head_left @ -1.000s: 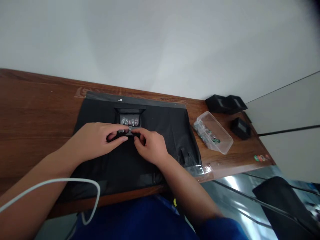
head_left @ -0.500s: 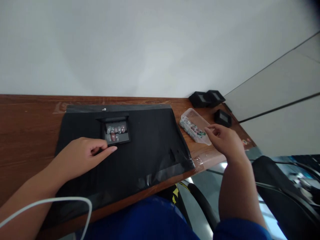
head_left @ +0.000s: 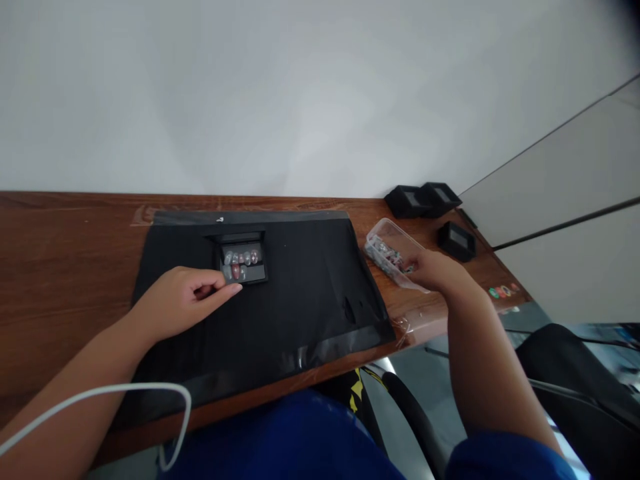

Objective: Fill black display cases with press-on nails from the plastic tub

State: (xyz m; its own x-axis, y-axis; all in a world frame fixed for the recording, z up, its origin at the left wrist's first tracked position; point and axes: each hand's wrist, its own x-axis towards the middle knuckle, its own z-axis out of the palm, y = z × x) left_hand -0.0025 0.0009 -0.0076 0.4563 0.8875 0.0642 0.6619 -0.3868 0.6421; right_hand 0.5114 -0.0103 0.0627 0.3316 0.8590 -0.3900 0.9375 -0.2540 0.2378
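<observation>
A small black display box [head_left: 256, 273] with its lid raised lies on the black mat [head_left: 300, 280]. Inside it sit two rows of glossy press-on nails [head_left: 241, 257], mostly clear and silvery, with a reddish one in the front row. My left hand [head_left: 193, 300] grips the box's front left corner, thumb along the front edge and fingers curled. Over to the right, my right hand [head_left: 434, 270] dips its closed fingers into a clear plastic tub [head_left: 395, 233] of loose press-on nails [head_left: 385, 255]. Its fingertips are partly hidden among them.
Several closed black boxes [head_left: 456, 241] stand behind and right of the tub, against the wall. Small colored stickers [head_left: 503, 292] show near the table's right end. A white cable [head_left: 125, 387] crosses over my left forearm. Clear tape covers the table's front edge.
My right hand has lowered from above the tub's right side into it, fingers now among the nails. My left hand stays at the display box. The whole view has shifted slightly.
</observation>
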